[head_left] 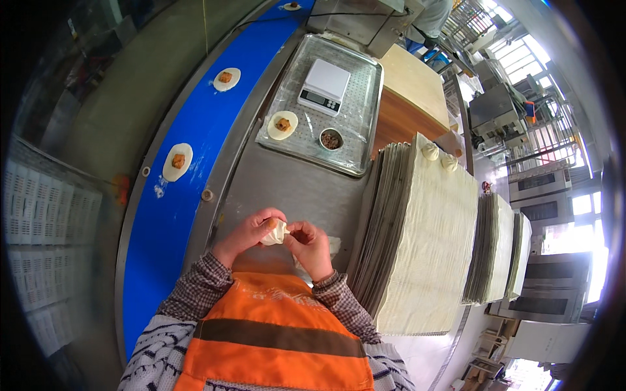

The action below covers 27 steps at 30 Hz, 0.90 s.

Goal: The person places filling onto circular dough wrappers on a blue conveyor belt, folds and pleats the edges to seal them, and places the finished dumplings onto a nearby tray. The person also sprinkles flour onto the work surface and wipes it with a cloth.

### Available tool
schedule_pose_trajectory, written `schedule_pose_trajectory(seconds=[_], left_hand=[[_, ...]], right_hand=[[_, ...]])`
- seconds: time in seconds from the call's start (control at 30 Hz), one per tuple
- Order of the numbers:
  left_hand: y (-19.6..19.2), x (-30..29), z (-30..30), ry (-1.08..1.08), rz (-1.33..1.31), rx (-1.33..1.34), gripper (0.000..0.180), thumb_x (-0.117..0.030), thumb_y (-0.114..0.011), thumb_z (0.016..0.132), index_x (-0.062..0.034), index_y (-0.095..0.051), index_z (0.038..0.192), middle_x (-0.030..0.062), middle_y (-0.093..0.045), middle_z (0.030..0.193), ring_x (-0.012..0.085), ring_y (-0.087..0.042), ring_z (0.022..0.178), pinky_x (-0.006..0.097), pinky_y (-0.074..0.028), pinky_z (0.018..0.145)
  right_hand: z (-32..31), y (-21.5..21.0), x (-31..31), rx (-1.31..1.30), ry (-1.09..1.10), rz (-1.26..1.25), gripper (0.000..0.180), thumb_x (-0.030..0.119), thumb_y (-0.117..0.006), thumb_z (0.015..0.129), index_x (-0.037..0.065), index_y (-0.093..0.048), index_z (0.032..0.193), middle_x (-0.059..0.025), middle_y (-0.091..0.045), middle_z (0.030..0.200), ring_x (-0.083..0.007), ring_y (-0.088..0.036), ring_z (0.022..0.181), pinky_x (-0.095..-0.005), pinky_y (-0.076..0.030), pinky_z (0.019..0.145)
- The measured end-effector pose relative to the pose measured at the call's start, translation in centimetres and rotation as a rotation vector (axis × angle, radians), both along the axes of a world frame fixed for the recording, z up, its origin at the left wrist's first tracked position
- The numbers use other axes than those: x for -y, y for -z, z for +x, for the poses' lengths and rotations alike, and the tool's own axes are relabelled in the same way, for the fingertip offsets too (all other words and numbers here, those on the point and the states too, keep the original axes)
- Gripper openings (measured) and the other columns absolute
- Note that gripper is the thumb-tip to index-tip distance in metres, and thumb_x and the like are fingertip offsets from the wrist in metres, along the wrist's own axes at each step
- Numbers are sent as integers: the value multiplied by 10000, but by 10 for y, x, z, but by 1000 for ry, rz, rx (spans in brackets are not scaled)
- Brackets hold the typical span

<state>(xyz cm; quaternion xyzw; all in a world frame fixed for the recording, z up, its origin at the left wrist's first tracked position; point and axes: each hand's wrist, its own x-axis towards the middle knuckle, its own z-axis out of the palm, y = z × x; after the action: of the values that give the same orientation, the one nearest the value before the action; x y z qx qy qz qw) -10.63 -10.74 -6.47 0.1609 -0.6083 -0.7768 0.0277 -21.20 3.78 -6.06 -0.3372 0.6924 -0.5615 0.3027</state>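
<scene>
Dumpling [276,231]: pale dough wrapper with orange-brown filling showing at its left edge, held above the steel desk [297,192], between both hands, in front of the person's chest.

Left hand [250,231]: closed around the dumpling's left side, fingers curled over its top.

Right hand [309,244]: fingertips pinched on the dumpling's right edge, thumb and forefinger pressed together on the dough.

Blue conveyor belt [195,137]: curves along the left of the desk. Carries a filled wrapper [177,161] nearest the person, a second filled wrapper [226,79] further up, and a third [291,6] at the top edge of the view.

Perforated metal tray [362,91]: lies on the desk, well beyond the hands. Holds a white digital scale [325,85], an open wrapper with filling [282,124] at its near left, and a small round bowl of dark filling [331,139] just beside that wrapper.

Stack of cloth-lined trays [424,241]: stands to the right of the hands. Two finished buns [430,151] [449,162] sit near its far edge.

Further, smaller tray stacks [495,247] stand to the right.

Orange vest over a checked shirt fills the lower centre.
</scene>
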Motion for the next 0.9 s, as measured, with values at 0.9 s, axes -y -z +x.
schedule_pose_trajectory(seconds=[0.9], left_hand=[[-15,-5,2,-190,4,-311,339,-383,-460,947,-63,-573,966,14,-574,936,39,-501,822,204,-440,611]], right_hand=[[-1,-20,9,-57,-24,28,161,37,-650,746,11,-602,897,-138,-619,786,-252,-600,619,-309,-490,577]])
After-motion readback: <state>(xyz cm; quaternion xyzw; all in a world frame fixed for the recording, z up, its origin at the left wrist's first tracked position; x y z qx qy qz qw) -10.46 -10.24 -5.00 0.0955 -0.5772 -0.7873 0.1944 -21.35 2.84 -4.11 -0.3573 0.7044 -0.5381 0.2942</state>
